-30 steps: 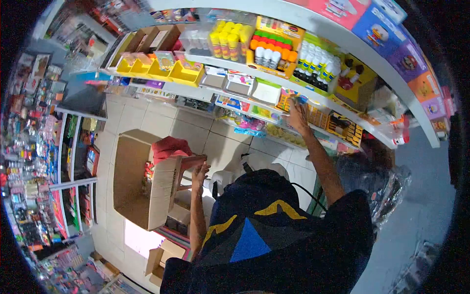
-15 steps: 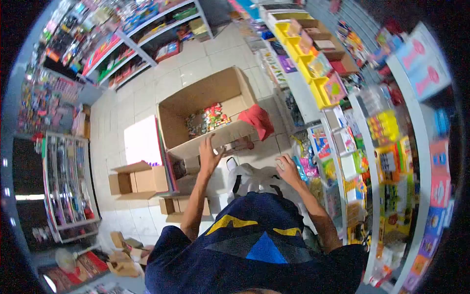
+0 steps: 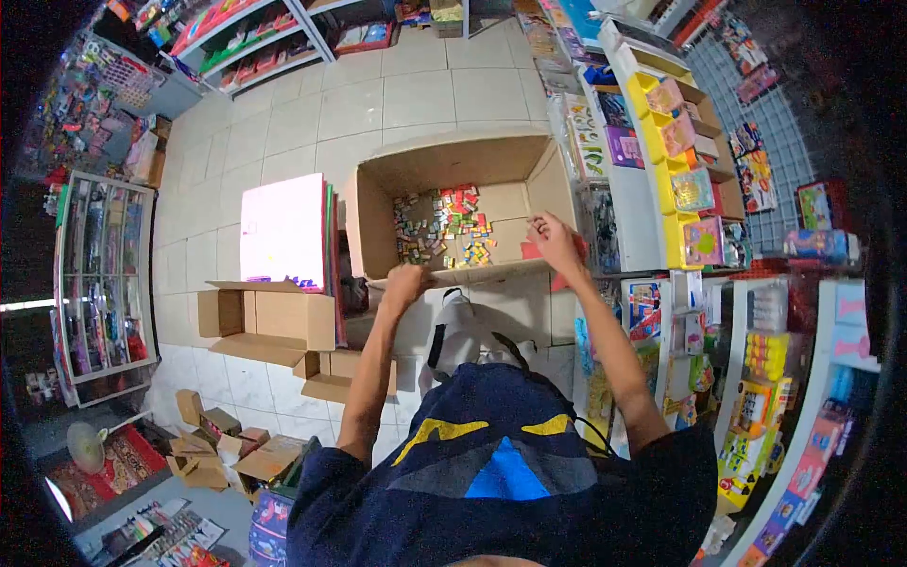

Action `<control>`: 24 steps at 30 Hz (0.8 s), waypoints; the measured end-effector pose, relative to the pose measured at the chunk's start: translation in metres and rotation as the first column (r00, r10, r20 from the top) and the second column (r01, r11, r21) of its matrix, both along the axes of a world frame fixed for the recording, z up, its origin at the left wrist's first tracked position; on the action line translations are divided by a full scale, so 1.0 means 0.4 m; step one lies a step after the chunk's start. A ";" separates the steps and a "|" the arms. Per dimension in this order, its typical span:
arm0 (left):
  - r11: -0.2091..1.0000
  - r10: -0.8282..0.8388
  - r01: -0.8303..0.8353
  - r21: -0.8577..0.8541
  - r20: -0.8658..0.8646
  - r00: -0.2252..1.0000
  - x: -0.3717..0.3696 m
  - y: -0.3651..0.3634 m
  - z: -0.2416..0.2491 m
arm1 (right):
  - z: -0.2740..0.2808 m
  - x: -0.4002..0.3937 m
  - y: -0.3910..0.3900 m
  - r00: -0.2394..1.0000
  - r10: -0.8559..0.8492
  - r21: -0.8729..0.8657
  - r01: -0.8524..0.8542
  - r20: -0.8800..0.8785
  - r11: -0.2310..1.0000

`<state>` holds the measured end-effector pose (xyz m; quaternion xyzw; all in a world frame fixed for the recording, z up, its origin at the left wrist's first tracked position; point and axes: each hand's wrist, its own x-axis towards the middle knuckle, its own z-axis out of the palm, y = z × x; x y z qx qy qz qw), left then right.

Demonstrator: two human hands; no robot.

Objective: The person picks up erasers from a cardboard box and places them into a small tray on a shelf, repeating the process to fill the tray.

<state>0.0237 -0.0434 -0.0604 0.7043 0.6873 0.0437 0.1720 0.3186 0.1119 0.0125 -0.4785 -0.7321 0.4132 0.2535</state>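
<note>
Left hand (image 3: 408, 283) rests on the near wall of the big cardboard box (image 3: 444, 165) – fingers curled over the rim, so its grip is closed on the box edge. Right hand (image 3: 555, 241) sits at the box's right wall, fingers bent and pinched narrow; cannot tell if anything is between them. A red cloth (image 3: 563, 257) shows just under and beside that hand. The box stands open on the tiled floor (image 3: 378, 94), straight ahead of both hands; inside, beyond the left hand and left of the right hand, lies a pile of small colourful packets (image 3: 444, 229) on the box bottom. Left of the left hand – a pink-faced stack of sheets (image 3: 283, 231) leaning upright against the box, and a smaller open carton (image 3: 274, 321) just below it. Right of the right hand, shelves with yellow bins (image 3: 666, 170) of small goods. A white bag (image 3: 463, 331) lies between the two forearms, touching the box's near side.
</note>
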 end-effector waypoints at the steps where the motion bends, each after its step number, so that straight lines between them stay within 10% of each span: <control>1: 0.999 -0.017 0.016 -0.030 -0.041 0.999 -0.007 0.005 -0.019 | -0.008 -0.029 0.035 0.997 0.022 -0.103 -0.014 0.076 0.995; 12: 0.991 -0.032 0.035 -0.131 0.022 0.999 -0.017 0.022 -0.037 | -0.485 -0.131 0.207 0.563 0.540 -0.486 -0.260 0.625 0.834; 20: 0.961 -0.005 0.017 -0.276 0.041 0.999 -0.014 0.064 0.038 | -0.542 -0.225 0.135 0.551 0.629 -0.580 -0.292 0.548 0.760; 24: 0.939 -0.010 0.030 -0.341 0.060 0.998 -0.018 0.065 0.059 | -0.768 -0.195 0.047 0.741 0.642 -0.636 -0.403 0.196 0.659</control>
